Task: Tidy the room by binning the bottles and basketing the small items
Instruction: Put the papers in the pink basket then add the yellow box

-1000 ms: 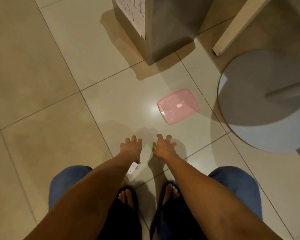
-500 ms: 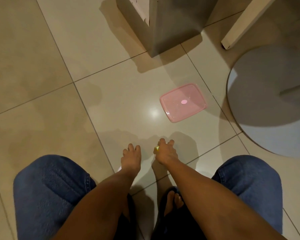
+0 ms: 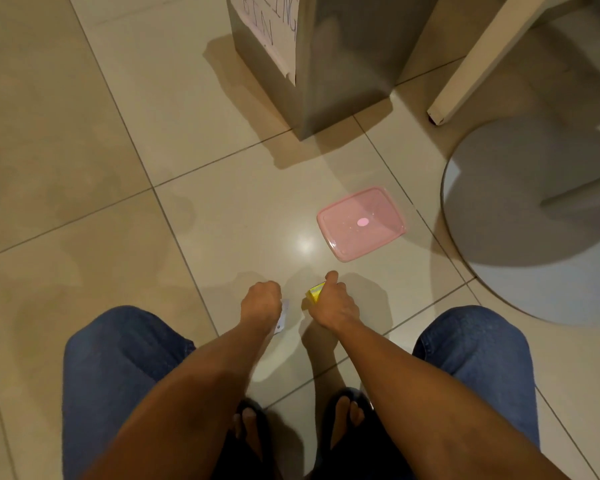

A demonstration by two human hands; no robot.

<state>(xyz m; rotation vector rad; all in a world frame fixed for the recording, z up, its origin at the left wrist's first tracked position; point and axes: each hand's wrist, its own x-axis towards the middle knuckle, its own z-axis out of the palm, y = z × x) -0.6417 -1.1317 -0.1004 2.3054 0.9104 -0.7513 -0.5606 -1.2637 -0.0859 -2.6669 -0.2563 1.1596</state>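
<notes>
Right hand [image 3: 333, 306] pinches yellow packet [image 3: 313, 293], tilted; left hand [image 3: 261, 304] grips white card [image 3: 282, 317].

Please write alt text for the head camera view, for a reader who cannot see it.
A crouching person's right hand closes on a small yellow packet and the left hand on a small white item, above a beige tiled floor. A flat pink plastic lid lies ahead, before a grey metal bin.
</notes>
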